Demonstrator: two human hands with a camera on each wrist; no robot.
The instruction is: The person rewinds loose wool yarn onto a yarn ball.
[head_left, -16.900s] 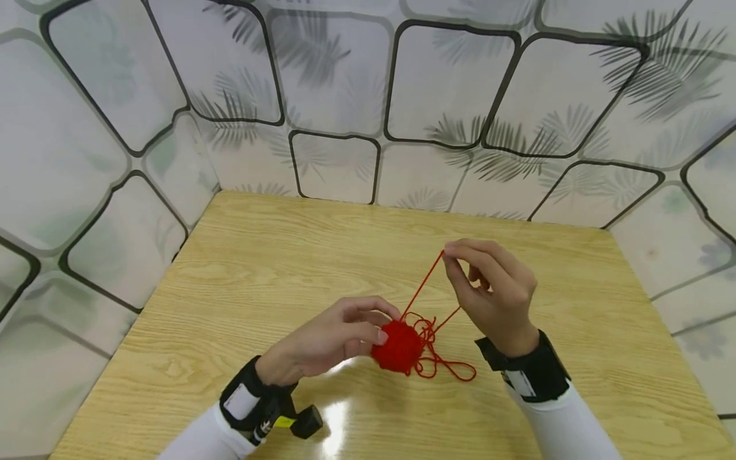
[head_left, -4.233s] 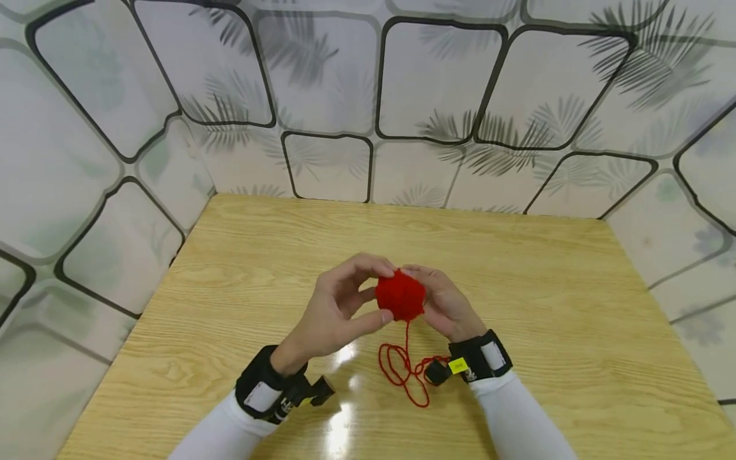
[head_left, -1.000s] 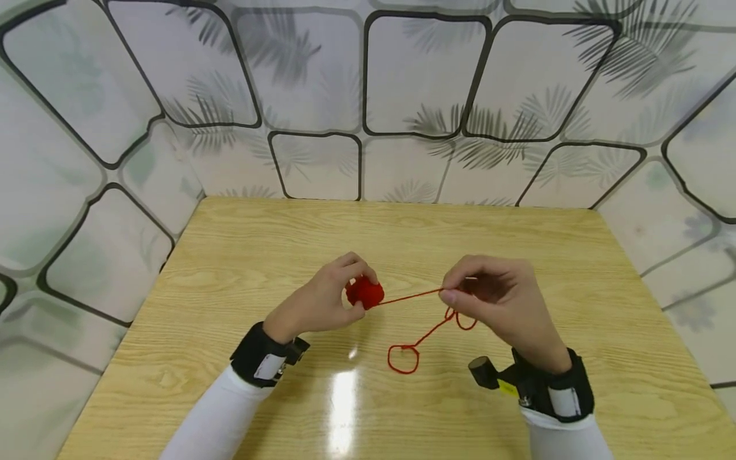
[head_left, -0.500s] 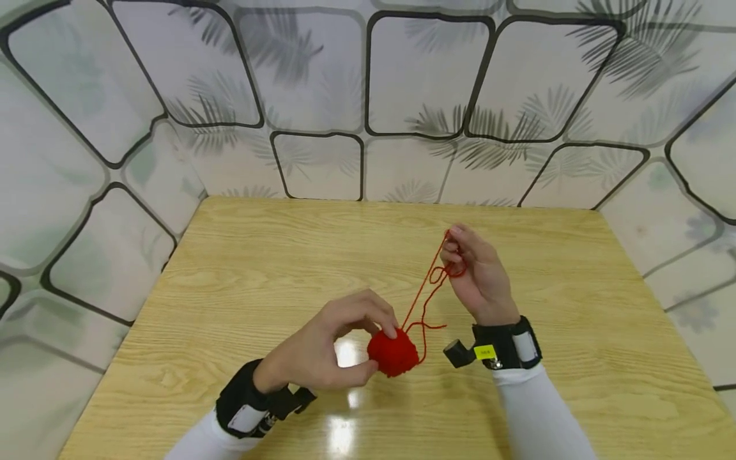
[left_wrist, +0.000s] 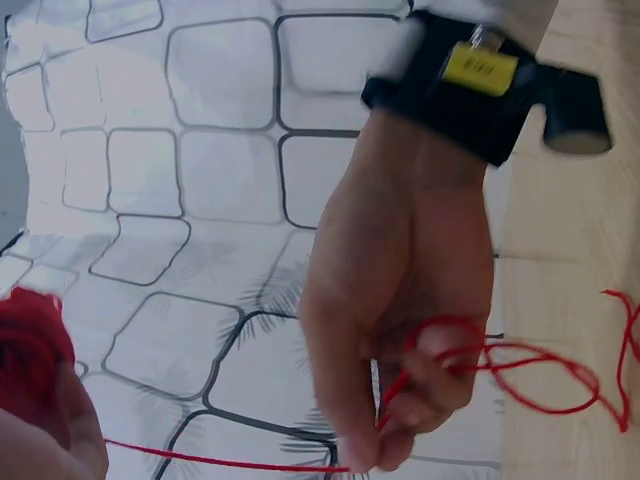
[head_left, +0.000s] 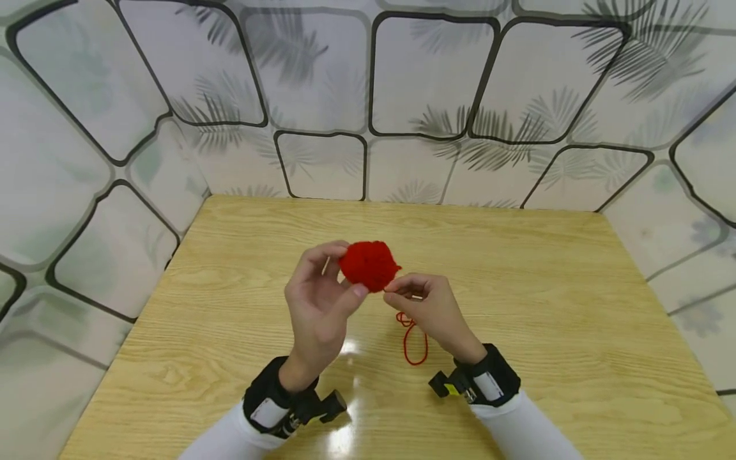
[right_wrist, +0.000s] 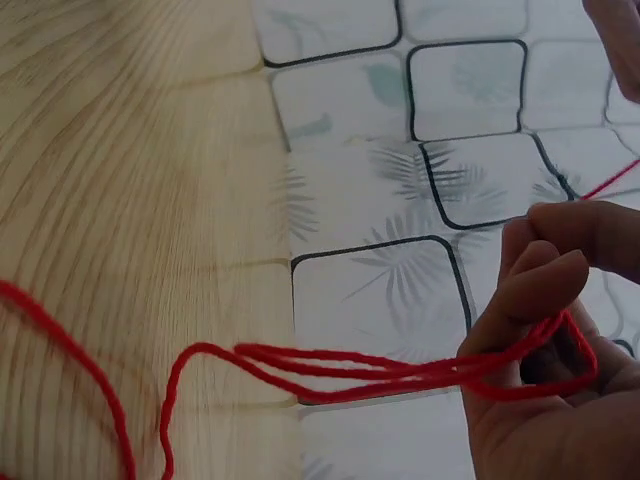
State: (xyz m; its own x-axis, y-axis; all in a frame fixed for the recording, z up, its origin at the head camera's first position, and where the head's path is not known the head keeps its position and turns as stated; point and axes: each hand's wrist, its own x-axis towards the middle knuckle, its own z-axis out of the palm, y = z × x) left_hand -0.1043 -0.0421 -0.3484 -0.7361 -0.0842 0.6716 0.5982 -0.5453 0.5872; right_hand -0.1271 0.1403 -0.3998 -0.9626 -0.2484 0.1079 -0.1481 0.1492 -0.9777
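Ball of yarn (head_left: 368,265): likely light, soft, squashy; best cupped at its sides. Loose strand (head_left: 413,338) limp, apt to snag. Bright red, fuzzy, held above the table (head_left: 575,306). Left hand (head_left: 319,300) fingers grip the ball; right hand (head_left: 428,310) fingers pinch the strand.

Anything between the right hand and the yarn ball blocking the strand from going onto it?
Nothing visible. The left hand holds the red yarn ball up off the table; the right hand pinches the strand just beside it, loops hooked round its fingers. The loose yarn tail hangs down to the table, under the hands.
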